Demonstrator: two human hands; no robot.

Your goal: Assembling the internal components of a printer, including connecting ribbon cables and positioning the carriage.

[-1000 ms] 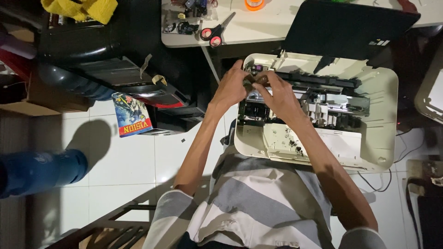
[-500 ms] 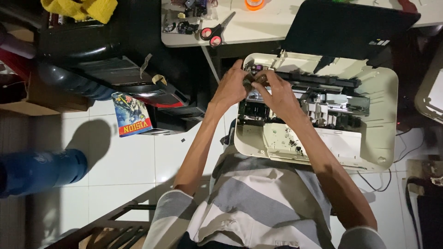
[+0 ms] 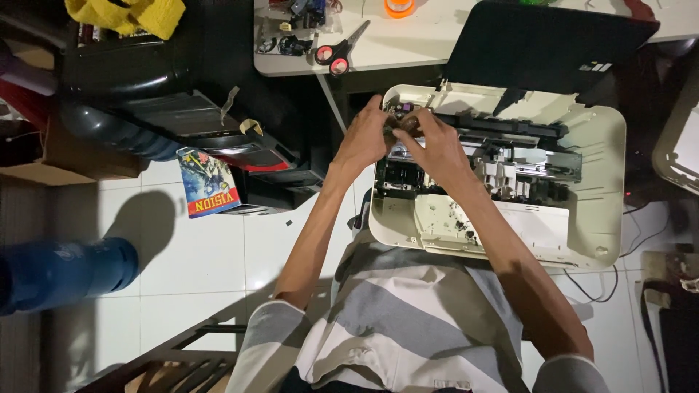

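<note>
Both your hands are pinched together on one small dark part (image 3: 403,124) at the top left corner of the opened printer (image 3: 597,182), up by the carriage rail (image 3: 502,125). Left hand (image 3: 362,142) wraps it from the outside, fingers curled; right hand (image 3: 435,149) closes on it from the inside, thumb and fingertips touching the left. What exactly the part is I can't tell, your fingers hide most of it.

Risks as I read them:
- Two-handed pinch over an open chassis. If the part slips it probably drops into the mechanism (image 3: 502,171) just below, among the rollers and gears, hard to fish out.
- Pulling hard against the rail could bend it or snap a plastic clip. Both wrists are cocked, so force likely goes in sideways.
- The printer rests on your lap (image 3: 408,320), not on a bench. A jerk may tip it toward the tiled floor (image 3: 189,255).
- The raised black lid (image 3: 539,44) stands right behind your knuckles; a bump could drop it on them.
- Cables (image 3: 641,233) trail off the right side near the body. Snag risk if it shifts.
- Lighting is poor, and your hands shade the part.
</note>
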